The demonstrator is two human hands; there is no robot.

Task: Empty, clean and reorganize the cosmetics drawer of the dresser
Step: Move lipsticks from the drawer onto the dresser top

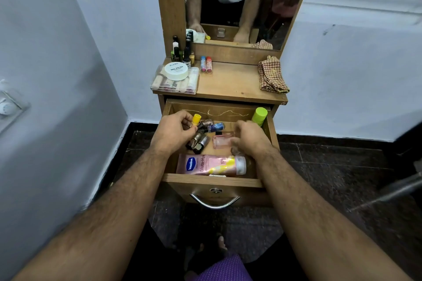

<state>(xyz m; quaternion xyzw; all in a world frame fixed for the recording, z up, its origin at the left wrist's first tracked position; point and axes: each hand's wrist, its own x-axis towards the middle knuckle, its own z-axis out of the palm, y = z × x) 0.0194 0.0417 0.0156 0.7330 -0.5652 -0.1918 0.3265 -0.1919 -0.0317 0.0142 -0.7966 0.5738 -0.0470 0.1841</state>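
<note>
The wooden drawer (212, 182) of the dresser is pulled out. Inside lie a pink Vaseline bottle (210, 164) at the front, several dark lipstick tubes (199, 141), a clear pink bottle (222, 140) and a green-capped bottle (259, 116) at the back right. My left hand (173, 131) is in the drawer's left side, its fingers closed on a yellow-capped tube (196, 119). My right hand (247, 139) reaches in at the right, blurred, fingers curled over something small and clear by the pink bottle; I cannot make out a grip.
On the dresser top (230, 84) stand nail polish bottles (182, 52), a clear box of lipsticks (174, 83) with a white nail polish remover jar (176, 71) on it, two lip balm sticks (206, 64) and a checked cloth (271, 75). A mirror (239, 2) rises behind.
</note>
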